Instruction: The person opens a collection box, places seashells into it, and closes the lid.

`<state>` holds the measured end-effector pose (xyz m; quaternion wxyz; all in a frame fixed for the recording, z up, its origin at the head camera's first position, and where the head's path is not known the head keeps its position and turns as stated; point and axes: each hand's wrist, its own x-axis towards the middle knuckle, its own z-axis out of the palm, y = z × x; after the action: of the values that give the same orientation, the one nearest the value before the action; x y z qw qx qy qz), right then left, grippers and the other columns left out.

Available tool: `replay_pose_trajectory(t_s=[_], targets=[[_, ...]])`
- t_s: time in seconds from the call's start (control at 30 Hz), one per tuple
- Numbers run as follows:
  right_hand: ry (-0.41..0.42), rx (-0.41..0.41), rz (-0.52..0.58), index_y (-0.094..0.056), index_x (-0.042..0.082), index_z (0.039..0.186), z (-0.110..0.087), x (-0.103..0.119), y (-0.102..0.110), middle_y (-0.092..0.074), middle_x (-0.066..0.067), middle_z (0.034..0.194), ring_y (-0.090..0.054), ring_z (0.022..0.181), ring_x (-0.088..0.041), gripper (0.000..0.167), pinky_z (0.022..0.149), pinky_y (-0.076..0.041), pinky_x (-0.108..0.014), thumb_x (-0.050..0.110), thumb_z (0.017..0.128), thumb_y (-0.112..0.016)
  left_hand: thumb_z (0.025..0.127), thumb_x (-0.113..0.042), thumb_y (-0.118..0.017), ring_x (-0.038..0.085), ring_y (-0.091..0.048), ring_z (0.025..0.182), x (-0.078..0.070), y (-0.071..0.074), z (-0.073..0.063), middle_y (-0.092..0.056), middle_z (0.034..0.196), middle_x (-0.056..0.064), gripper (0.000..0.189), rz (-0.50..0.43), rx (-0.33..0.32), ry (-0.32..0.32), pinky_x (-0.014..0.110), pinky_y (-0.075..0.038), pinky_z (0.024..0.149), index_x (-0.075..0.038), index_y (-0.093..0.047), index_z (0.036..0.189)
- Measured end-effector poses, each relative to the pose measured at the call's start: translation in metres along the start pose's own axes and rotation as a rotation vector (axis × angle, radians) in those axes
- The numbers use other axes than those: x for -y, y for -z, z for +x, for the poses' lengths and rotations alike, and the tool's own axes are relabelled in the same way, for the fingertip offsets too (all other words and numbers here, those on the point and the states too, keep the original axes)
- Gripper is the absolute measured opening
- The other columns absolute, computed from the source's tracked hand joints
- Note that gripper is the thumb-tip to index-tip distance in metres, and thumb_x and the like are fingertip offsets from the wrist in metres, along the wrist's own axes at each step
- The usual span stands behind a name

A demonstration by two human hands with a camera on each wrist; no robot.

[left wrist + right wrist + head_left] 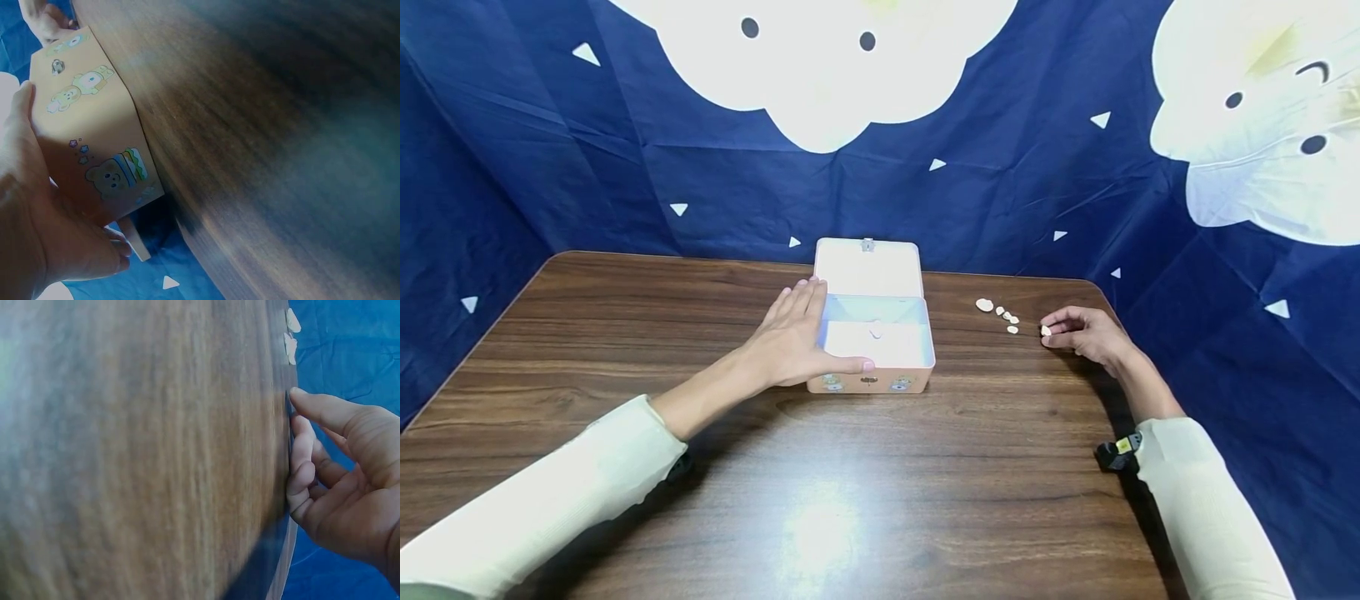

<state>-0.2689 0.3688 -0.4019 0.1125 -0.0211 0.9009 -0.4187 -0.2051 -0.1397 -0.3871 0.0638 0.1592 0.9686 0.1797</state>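
Observation:
A tin box [871, 381] with cartoon bears on its sides stands on the table, lid [868, 268] raised at the back. My left hand [790, 337] lies against its left side, fingers straight, the thumb along the front rim. One small pale piece [876, 331] lies inside the box. To the right, my right hand [1086, 333] pinches a small white piece [1046, 331], shell-like or pebble-like, between thumb and fingers at the tabletop. In the right wrist view, the right hand's fingers [303, 444] touch the table; the pinched piece is hidden there.
Several small white pieces [1006, 313] lie between the box and the right hand, with a larger flat one [984, 305] at their left. The brown wooden table [1000, 467] ends just beyond the right hand. A blue cloth [737, 200] with white clouds hangs behind.

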Motion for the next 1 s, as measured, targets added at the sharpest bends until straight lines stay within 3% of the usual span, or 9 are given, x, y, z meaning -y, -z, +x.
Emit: replay_pose_trajectory(t_s=[0.5,1.0], targets=[[-0.007,-0.022,0.021,-0.067,-0.01,0.143,0.0,-0.002,-0.005,-0.072,0.027,0.087,-0.058,0.074,0.003,0.052,0.059,-0.045,-0.024,0.01,0.099,-0.087,0.081,-0.102,-0.065,0.044,-0.003,0.179,0.0,0.0,0.001,-0.002,0.19,0.026,0.158,0.006,0.005,0.003,0.058,0.001,0.147,0.005,0.0,0.179],[0.016,0.001,0.072,-0.066,-0.01,0.143,0.001,0.012,-0.016,-0.07,0.023,0.089,-0.059,0.075,0.0,0.051,0.062,-0.049,-0.022,0.01,0.1,-0.085,0.083,-0.098,-0.067,0.045,-0.004,0.179,0.0,0.0,0.0,-0.002,0.19,0.026,0.156,0.006,0.001,-0.004,0.058,0.0,0.147,0.005,-0.001,0.179]])
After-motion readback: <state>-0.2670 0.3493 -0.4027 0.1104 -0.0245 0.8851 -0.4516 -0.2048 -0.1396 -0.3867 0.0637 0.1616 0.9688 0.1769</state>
